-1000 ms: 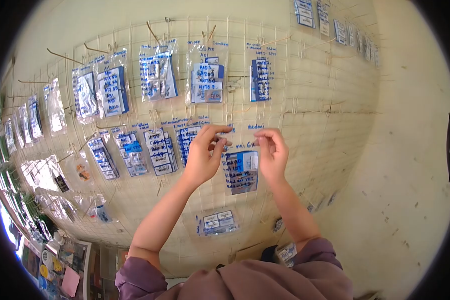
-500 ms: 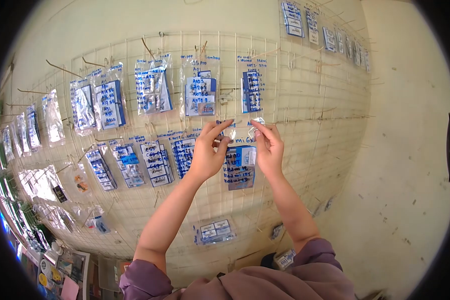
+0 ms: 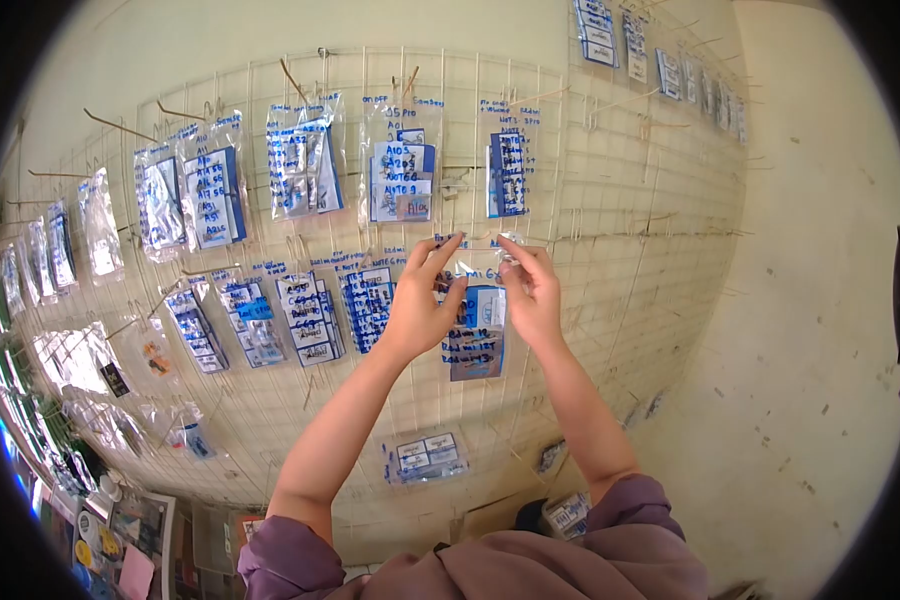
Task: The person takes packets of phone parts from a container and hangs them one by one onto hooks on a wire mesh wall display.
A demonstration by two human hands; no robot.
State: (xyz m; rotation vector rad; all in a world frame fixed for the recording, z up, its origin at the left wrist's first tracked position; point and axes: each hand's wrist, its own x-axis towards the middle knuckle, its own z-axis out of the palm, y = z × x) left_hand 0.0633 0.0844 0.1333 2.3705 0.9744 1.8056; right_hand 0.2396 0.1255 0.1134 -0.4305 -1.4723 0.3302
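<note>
Both my hands are raised to a clear plastic bag (image 3: 477, 352) with blue handwriting, at the centre of a wire rack. My left hand (image 3: 425, 300) pinches the bag's upper left part between bent fingers. On the other side, my right hand (image 3: 532, 295) grips its upper right edge, the thumb and index finger close together. Blue and white packets show inside the bag below my hands. Just above hangs another bag (image 3: 507, 175) with a dark blue packet, and to its left a bag (image 3: 402, 180) marked with blue writing.
The wire rack (image 3: 610, 300) covers the wall, with hooks sticking out towards me. More labelled bags (image 3: 308, 165) hang to the left and at the upper right. A bag (image 3: 426, 457) hangs low at the centre. Boxes and a pink item (image 3: 137, 573) lie at the lower left.
The view has shifted slightly, so the rack's bags sit a little higher. The held bag's lower end has swung slightly left. Both hands still grip its top.
</note>
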